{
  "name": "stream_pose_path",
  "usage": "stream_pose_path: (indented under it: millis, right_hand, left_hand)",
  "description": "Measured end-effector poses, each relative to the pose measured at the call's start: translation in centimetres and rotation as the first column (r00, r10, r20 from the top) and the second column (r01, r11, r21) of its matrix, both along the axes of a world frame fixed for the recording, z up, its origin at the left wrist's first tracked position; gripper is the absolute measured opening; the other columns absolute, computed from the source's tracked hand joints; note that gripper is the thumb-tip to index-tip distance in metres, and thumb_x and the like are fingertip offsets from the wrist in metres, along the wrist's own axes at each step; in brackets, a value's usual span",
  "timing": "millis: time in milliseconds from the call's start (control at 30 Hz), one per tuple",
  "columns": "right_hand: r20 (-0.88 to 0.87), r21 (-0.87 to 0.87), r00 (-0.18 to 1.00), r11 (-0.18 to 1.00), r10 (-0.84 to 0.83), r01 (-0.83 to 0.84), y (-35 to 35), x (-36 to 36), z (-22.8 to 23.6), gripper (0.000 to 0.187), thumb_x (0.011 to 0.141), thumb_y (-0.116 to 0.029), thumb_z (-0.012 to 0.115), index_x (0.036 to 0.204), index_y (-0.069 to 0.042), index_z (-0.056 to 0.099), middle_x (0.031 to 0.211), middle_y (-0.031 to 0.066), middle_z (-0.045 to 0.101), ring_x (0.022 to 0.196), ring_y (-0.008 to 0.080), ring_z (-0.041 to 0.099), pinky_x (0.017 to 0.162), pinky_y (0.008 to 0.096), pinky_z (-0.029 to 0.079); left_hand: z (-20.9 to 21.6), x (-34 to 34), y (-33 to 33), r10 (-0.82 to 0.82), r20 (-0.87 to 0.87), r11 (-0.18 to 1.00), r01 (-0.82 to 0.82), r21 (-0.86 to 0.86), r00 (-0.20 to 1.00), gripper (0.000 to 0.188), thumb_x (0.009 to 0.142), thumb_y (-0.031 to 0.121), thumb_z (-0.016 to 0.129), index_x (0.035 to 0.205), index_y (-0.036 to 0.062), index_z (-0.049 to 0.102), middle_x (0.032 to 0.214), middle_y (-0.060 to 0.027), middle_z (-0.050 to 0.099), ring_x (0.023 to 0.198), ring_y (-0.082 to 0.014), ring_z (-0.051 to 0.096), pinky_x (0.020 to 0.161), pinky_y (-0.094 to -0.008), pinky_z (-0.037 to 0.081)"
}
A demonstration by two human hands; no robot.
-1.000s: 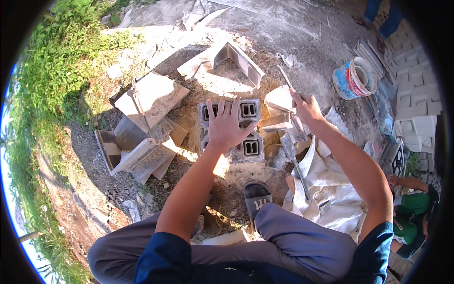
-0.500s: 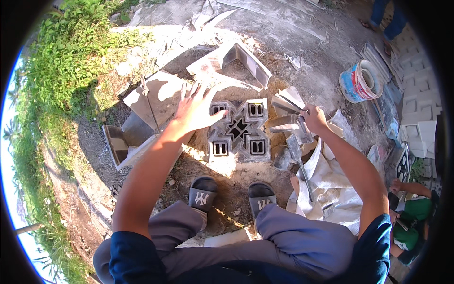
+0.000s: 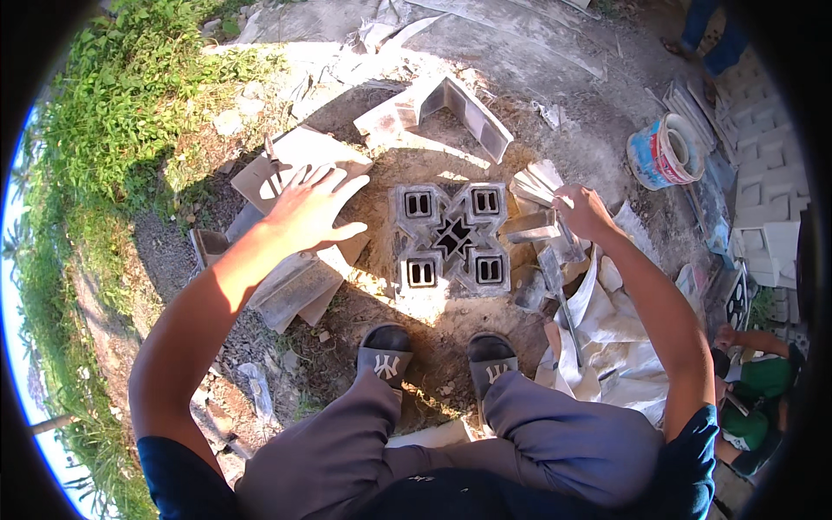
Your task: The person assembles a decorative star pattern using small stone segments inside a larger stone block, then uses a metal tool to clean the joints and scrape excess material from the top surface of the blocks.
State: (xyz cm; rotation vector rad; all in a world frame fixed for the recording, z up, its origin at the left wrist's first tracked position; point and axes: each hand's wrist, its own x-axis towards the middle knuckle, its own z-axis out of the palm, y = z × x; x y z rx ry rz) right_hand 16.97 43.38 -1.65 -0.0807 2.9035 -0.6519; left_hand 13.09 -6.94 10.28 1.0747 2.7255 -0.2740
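On the dirt in front of my feet lies a grey square patterned block (image 3: 452, 240), either a mould or a vent block. It has slotted square openings at its corners and an angular cut-out in the middle. My left hand (image 3: 310, 208) is open, fingers spread, above angled boards (image 3: 299, 290) left of the block; whether it touches them I cannot tell. To the right of the block my right hand (image 3: 588, 213) is closed at a pile of flat grey plates (image 3: 537, 184). What its fingers hold is hidden. Below it lies a long flat metal tool (image 3: 562, 290).
An L-shaped angled plate (image 3: 472, 121) stands beyond the block. At the right are a blue and white bucket (image 3: 666, 152), crumpled white sheeting (image 3: 607, 325) and stacked pale blocks (image 3: 771, 199). A co-worker in green (image 3: 763, 390) is at the lower right; plants (image 3: 130, 113) grow at the left.
My left hand has moved left, away from the block's edge and over the angled boards. My right hand stays by the plates, shifted slightly. The whole view has shifted a little.
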Motion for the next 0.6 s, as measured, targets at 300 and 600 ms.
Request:
stream_pose_path:
  millis: [300, 600]
  right_hand:
    - [0.229, -0.105, 0.922, 0.949, 0.313, -0.297, -9.1, -1.6, 7.8, 0.071, 0.094, -0.028, 0.073, 0.156, -0.025, 0.040, 0.153, 0.0120, 0.046, 0.138, 0.0340, 0.051, 0.111, 0.0435, 0.047]
    - [0.304, -0.012, 0.835, 0.878, 0.459, -0.479, -10.4, -3.0, 6.3, 0.102, 0.078, -0.022, 0.087, 0.162, -0.027, 0.028, 0.161, 0.0044, 0.034, 0.145, 0.0285, 0.043, 0.124, 0.0458, 0.038]
  left_hand:
    - [-8.5, -3.0, 2.9, -0.133, 0.276, 0.905, 0.003, 0.426, 0.952, 0.093, 0.082, 0.015, 0.080, 0.161, 0.0191, 0.032, 0.158, -0.0151, 0.040, 0.149, -0.0386, 0.034, 0.123, -0.0515, 0.033]
    - [-7.7, -4.9, 4.0, -0.191, 0.311, 0.916, 0.054, 0.399, 0.931, 0.099, 0.083, 0.060, 0.071, 0.163, 0.0200, 0.029, 0.162, -0.0221, 0.033, 0.152, -0.0412, 0.029, 0.125, -0.0565, 0.027]
